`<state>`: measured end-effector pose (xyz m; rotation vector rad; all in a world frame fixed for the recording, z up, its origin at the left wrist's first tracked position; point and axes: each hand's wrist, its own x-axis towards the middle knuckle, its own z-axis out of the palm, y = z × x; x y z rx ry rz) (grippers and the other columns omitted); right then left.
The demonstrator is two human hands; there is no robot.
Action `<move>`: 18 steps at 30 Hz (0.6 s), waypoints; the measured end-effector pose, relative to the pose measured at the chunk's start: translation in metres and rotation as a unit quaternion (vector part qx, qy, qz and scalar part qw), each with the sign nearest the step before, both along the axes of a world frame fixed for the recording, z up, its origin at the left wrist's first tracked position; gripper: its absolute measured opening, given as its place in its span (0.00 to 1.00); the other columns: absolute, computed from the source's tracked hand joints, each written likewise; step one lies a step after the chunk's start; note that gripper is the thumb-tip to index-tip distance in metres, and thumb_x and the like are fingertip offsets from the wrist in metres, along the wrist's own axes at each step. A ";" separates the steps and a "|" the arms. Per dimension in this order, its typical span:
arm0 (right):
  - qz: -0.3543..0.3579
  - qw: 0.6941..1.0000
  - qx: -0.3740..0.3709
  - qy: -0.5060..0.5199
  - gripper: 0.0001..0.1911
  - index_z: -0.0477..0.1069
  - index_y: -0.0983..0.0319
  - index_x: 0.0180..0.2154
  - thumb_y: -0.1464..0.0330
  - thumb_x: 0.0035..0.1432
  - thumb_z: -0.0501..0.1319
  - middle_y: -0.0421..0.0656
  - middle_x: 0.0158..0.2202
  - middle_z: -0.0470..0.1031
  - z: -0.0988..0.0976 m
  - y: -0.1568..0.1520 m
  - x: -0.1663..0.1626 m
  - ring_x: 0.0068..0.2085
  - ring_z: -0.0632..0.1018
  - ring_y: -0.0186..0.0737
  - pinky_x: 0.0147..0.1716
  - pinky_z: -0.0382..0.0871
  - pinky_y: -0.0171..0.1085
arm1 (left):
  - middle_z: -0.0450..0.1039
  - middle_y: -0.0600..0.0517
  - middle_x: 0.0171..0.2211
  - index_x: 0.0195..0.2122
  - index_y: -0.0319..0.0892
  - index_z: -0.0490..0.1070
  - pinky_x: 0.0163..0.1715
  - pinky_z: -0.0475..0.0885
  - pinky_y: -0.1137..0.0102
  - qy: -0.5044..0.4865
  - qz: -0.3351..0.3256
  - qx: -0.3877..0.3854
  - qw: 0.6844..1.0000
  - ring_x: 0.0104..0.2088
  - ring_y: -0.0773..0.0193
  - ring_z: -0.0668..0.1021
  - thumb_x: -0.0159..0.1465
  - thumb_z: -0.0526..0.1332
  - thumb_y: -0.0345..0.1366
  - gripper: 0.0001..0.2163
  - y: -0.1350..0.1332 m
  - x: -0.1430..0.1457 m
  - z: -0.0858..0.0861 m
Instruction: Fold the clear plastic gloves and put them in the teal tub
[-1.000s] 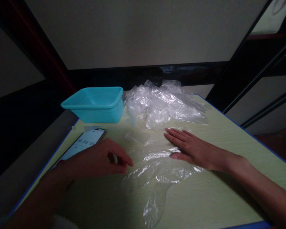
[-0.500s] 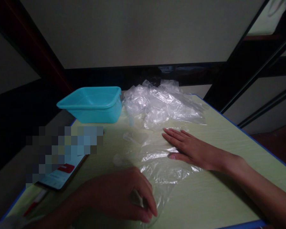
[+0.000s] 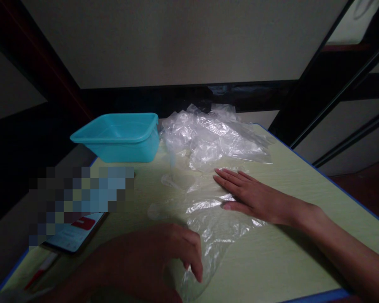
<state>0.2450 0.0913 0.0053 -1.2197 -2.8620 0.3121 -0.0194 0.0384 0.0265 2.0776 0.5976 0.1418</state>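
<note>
A clear disposable plastic glove point(image 3: 211, 229) lies spread on the table, its finger-like ends pointing left and away. My right hand point(image 3: 249, 195) rests flat on it, fingers stretched out and thumb apart. Over the glove's near end, my left hand point(image 3: 154, 252) is curved with a gap between thumb and fingers. Nothing shows gripped in that gap, though the thumb tip is close to the lower picture edge. Beyond my right hand sits a crumpled heap of clear plastic point(image 3: 221, 136).
A turquoise plastic basin point(image 3: 123, 147) stands at the back left of the pale, blue-edged table point(image 3: 290, 256). A phone point(image 3: 72, 237), partly blurred out, lies at left with a red-and-white pen point(image 3: 42, 269) nearby. A wall panel point(image 3: 183, 46) rises behind.
My left hand has parted its thumb and fingertips, which were pinched together at the glove's near edge, and moved slightly left and down. My right hand stays flat on the glove.
</note>
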 end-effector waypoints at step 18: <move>0.001 1.000 -0.004 -0.018 0.39 0.47 0.69 0.63 0.48 0.61 0.42 0.56 0.65 0.44 0.001 0.000 -0.001 0.64 0.50 0.54 0.59 0.47 0.57 | 0.67 0.57 0.28 0.24 0.42 0.64 0.37 0.64 0.75 0.059 -0.093 0.139 0.984 0.33 0.68 0.70 0.47 0.63 0.27 0.08 -0.001 0.014 -0.008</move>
